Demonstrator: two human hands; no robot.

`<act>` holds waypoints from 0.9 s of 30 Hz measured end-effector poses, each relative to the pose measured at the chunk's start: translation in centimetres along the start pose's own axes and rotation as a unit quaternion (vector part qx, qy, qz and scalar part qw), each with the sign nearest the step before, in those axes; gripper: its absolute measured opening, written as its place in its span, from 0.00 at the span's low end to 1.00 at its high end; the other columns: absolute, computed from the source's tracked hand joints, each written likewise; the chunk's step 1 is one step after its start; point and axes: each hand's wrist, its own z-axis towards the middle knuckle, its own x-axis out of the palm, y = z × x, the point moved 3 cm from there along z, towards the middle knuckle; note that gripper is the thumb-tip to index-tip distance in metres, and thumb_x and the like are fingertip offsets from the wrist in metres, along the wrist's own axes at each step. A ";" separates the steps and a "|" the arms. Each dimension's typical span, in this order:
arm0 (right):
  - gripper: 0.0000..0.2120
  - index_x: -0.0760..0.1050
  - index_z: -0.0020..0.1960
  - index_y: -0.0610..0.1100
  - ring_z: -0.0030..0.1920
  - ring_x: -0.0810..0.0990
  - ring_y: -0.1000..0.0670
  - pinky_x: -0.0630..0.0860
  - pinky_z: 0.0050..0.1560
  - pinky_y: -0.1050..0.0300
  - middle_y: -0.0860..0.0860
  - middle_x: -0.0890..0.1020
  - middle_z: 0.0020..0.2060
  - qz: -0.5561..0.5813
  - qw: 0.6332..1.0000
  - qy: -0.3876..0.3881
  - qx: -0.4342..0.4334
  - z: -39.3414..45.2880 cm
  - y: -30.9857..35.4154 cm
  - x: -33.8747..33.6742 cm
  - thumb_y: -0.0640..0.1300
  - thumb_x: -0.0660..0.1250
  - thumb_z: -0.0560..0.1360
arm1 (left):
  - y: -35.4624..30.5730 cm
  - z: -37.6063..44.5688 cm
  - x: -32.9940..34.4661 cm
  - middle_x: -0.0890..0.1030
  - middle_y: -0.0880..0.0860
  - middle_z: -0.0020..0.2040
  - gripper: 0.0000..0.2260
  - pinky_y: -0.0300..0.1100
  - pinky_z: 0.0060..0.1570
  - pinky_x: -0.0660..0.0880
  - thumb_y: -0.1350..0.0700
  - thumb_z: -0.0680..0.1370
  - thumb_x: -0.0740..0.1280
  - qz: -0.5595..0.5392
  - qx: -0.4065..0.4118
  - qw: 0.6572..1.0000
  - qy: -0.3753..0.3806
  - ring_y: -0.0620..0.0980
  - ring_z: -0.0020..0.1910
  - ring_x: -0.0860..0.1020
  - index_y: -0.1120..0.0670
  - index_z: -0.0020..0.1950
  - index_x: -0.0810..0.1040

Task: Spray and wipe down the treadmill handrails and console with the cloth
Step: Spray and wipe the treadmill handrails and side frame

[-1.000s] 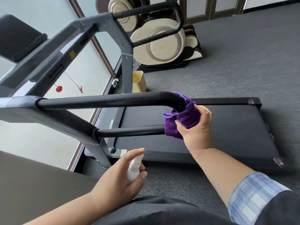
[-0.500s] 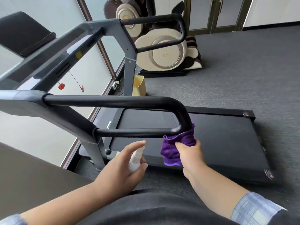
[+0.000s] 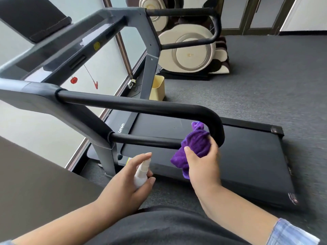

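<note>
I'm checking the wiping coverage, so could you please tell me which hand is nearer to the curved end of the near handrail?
Right. The right hand presses the purple cloth against the handrail bend; the left hand holds the spray bottle lower, apart from the rail.

Open gap between upper handrail (image 3: 134,105) and lower bar (image 3: 146,140).

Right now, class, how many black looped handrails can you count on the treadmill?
2. The near handrail is being wiped with the purple cloth; the far handrail is by the massage chair.
</note>
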 end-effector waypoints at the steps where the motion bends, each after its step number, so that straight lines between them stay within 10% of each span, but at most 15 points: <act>1: 0.33 0.67 0.72 0.57 0.65 0.75 0.54 0.73 0.68 0.49 0.54 0.71 0.68 -0.004 1.000 -0.017 -0.001 0.1 0.0 0.5 0.48 0.76 0.72 | 0.2 0.0 -0.2 0.79 0.41 0.48 0.26 0.39 0.42 0.76 0.44 0.73 0.66 -0.005 -0.002 1.000 -0.003 0.47 0.41 0.80 0.26 0.67 0.61; 8: 0.36 0.65 0.75 0.49 0.75 0.59 0.48 0.55 0.74 0.58 0.48 0.62 0.76 -0.188 0.975 -0.016 -0.114 1.0 -0.3 5.7 0.43 0.77 0.72 | 3.0 -0.6 -2.7 0.79 0.41 0.50 0.26 0.35 0.44 0.75 0.43 0.73 0.65 -0.015 -0.030 0.999 -0.012 0.45 0.43 0.80 0.24 0.66 0.59; 18: 0.25 0.70 0.67 0.59 0.69 0.61 0.42 0.67 0.65 0.43 0.51 0.64 0.75 -0.533 0.824 0.065 -0.181 2.1 -0.2 13.6 0.39 0.66 0.75 | 10.2 -0.3 -9.2 0.79 0.41 0.49 0.26 0.40 0.42 0.76 0.43 0.73 0.65 -0.025 -0.057 0.998 0.000 0.47 0.41 0.80 0.25 0.66 0.60; 27: 0.26 0.68 0.67 0.57 0.67 0.60 0.42 0.67 0.64 0.43 0.50 0.62 0.75 -0.564 0.793 0.111 -0.201 -0.7 -0.9 25.9 0.39 0.69 0.74 | 17.3 0.5 -14.4 0.78 0.40 0.48 0.25 0.42 0.43 0.76 0.43 0.74 0.65 -0.047 -0.046 0.997 0.039 0.45 0.41 0.79 0.26 0.67 0.60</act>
